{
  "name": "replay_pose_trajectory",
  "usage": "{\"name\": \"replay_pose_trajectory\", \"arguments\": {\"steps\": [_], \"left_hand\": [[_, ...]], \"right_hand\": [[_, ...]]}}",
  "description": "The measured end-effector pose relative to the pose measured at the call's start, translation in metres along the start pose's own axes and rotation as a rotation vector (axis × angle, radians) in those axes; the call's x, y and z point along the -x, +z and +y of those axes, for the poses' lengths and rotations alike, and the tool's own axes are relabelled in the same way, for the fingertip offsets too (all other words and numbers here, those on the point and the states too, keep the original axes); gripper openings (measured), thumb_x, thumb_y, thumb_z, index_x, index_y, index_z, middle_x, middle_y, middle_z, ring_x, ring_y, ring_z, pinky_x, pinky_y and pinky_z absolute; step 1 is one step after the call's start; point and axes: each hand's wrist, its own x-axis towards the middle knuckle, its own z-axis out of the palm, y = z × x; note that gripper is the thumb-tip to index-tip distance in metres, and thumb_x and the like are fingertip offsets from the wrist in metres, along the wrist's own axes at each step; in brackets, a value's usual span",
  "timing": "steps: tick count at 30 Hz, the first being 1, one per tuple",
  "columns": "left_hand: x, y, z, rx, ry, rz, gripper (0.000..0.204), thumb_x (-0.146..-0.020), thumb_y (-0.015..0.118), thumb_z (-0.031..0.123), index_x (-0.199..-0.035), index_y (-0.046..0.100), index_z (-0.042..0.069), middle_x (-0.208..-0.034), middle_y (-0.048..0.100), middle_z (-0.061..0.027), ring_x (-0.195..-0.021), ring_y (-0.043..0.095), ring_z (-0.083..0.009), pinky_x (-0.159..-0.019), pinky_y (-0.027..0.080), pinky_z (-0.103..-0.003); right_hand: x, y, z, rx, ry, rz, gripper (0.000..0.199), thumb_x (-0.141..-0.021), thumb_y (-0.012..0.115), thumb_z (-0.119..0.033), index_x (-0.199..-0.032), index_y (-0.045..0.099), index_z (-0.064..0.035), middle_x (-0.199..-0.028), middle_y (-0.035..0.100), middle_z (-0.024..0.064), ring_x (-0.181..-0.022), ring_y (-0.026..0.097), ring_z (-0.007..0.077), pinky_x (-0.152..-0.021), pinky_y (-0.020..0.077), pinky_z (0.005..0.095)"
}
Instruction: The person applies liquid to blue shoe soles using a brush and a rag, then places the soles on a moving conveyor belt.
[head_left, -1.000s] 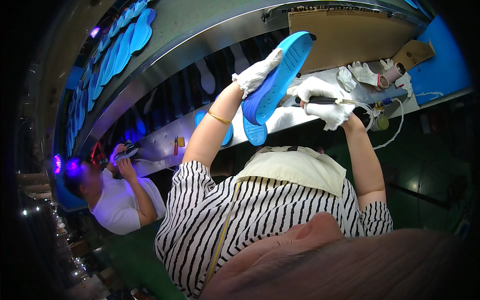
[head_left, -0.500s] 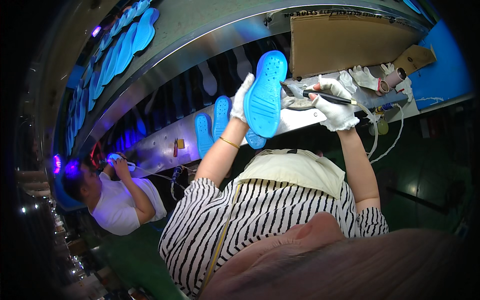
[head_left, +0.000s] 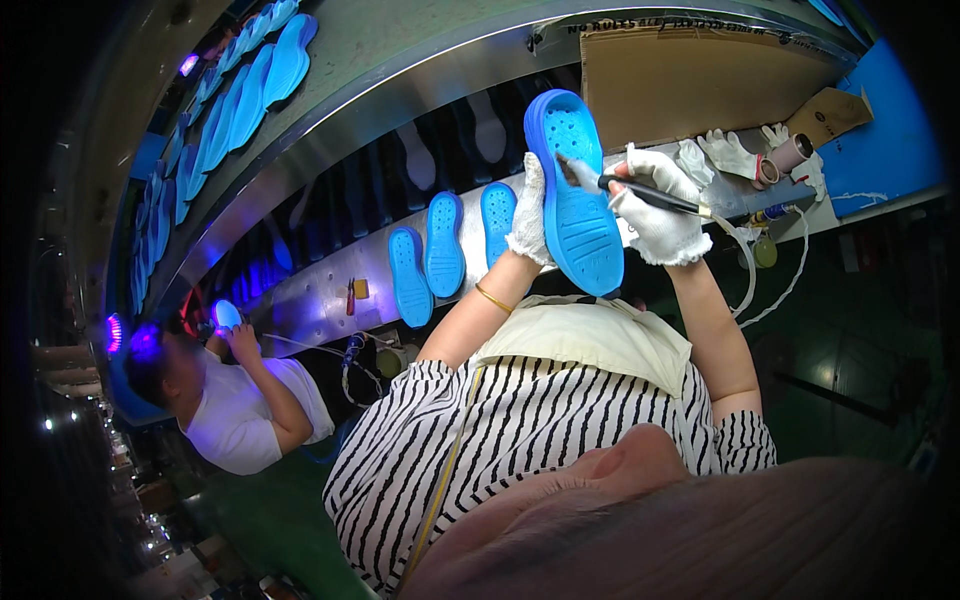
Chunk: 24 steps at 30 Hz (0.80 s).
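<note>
My left hand (head_left: 529,215), in a white glove, grips a bright blue shoe sole (head_left: 578,225) by its left edge. The sole is held up over the bench, its inner side with small holes and ridges facing me. In my right hand (head_left: 662,222), gloved with bare fingertips, is a black-handled brush (head_left: 652,192) with a pale hose running from its end. The bristles meet the inside of the sole near its middle. Three more blue soles lie on the bench to the left: one far left (head_left: 409,275), one beside it (head_left: 444,245), and one partly behind my left hand (head_left: 497,215).
A metal bench (head_left: 325,280) runs across in front, with a conveyor (head_left: 440,45) carrying blue soles above it. Cardboard (head_left: 700,90), spare white gloves (head_left: 730,155) and a pink bottle (head_left: 791,153) are at the right. A co-worker (head_left: 245,400) sits at the left, holding a sole.
My left hand has carried the sole rightward and turned it slightly, uncovering a sole behind it on the bench. The brush tip has shifted from the sole's right edge onto its inner surface.
</note>
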Motion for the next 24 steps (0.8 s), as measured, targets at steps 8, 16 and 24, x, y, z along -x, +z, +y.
{"name": "replay_pose_trajectory", "arguments": {"steps": [8, 16, 24], "left_hand": [[-0.014, -0.004, 0.011, 0.050, 0.077, -0.095, 0.085, -0.085, 0.040, 0.070, -0.138, 0.037, 0.004, -0.129, 0.052, -0.0172, -0.112, 0.055, -0.0304, -0.098, 0.045, -0.044], [-0.014, 0.005, 0.034, -0.011, 0.137, -0.090, 0.089, -0.082, 0.042, 0.074, -0.136, 0.040, 0.004, -0.127, 0.053, -0.0166, -0.113, 0.055, -0.0321, -0.098, 0.045, -0.048], [0.012, 0.036, 0.022, 0.137, 0.083, -0.192, 0.102, -0.077, 0.036, 0.081, -0.143, 0.029, 0.004, -0.140, 0.041, -0.0181, -0.123, 0.046, -0.0353, -0.104, 0.038, -0.049]], "right_hand": [[0.016, 0.016, -0.003, 0.084, 0.076, -0.120, 0.025, -0.071, 0.066, 0.010, -0.092, 0.061, -0.0013, -0.085, 0.062, 0.0070, -0.075, 0.063, 0.0117, -0.067, 0.0519, 0.0250], [0.015, 0.016, -0.015, 0.333, -0.113, -0.232, 0.017, -0.074, 0.069, 0.001, -0.090, 0.063, -0.0007, -0.085, 0.063, 0.0070, -0.076, 0.061, 0.0134, -0.069, 0.0500, 0.0265], [0.002, -0.007, -0.006, 0.009, 0.109, -0.057, 0.014, -0.083, 0.064, 0.002, -0.096, 0.060, 0.0002, -0.092, 0.065, 0.0075, -0.082, 0.063, 0.0112, -0.075, 0.0521, 0.0247]]}}
